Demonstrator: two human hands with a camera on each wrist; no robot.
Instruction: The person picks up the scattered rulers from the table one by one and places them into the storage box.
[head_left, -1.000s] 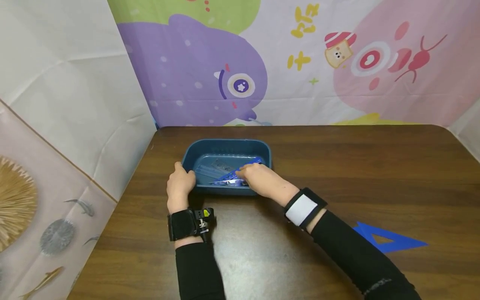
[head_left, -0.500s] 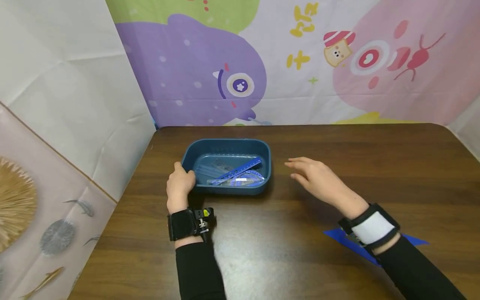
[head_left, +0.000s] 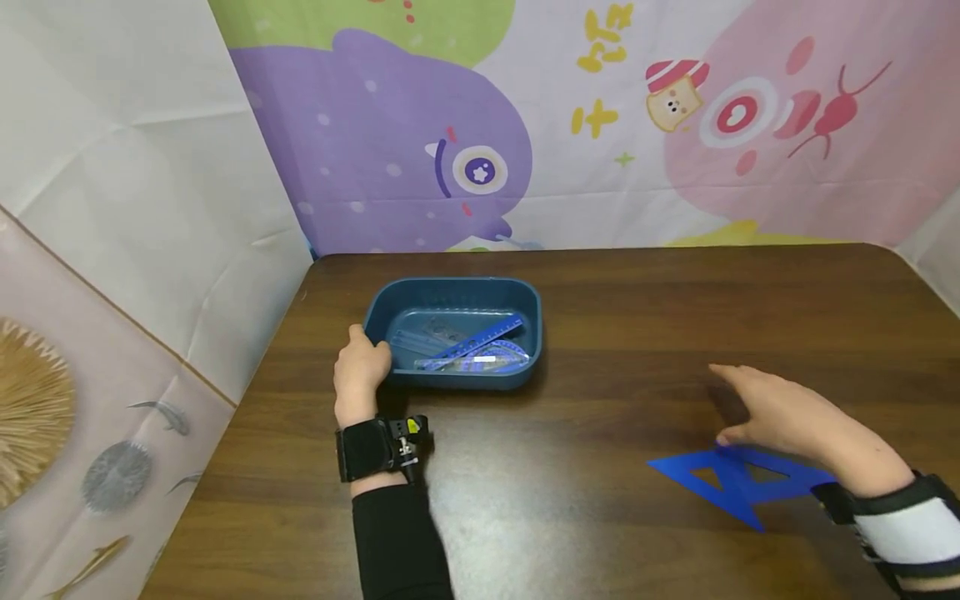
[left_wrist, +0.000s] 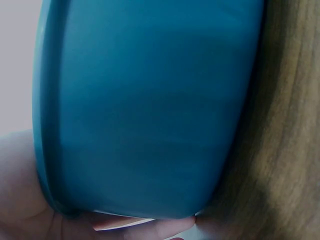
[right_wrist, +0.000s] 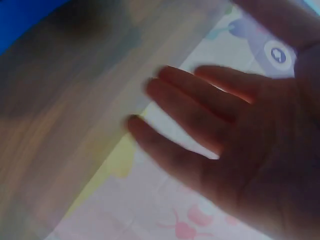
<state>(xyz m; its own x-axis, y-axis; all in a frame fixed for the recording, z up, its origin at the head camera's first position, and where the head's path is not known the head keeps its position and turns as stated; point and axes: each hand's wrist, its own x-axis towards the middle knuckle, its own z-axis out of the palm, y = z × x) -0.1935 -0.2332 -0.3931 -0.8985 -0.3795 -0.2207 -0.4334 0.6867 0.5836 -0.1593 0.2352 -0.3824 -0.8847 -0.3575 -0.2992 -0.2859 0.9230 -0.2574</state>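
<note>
A dark blue plastic box sits toward the back left of the table. My left hand holds its left front corner, thumb by the rim. The left wrist view has fingers along the outer wall. Inside the box lie a blue ruler, clear rulers and a clear blue-marked protractor. At the right, my right hand hovers over two overlapping blue set squares, thumb tip at their upper edge. Its fingers are extended and spread, holding nothing.
The brown wooden table ends at a cartoon-printed curtain behind. White cloth and a patterned panel stand along the left side.
My right hand has left the box and swung right and nearer, over the set squares. Two set squares now show more fully from under the arm. The left hand stays at the box.
</note>
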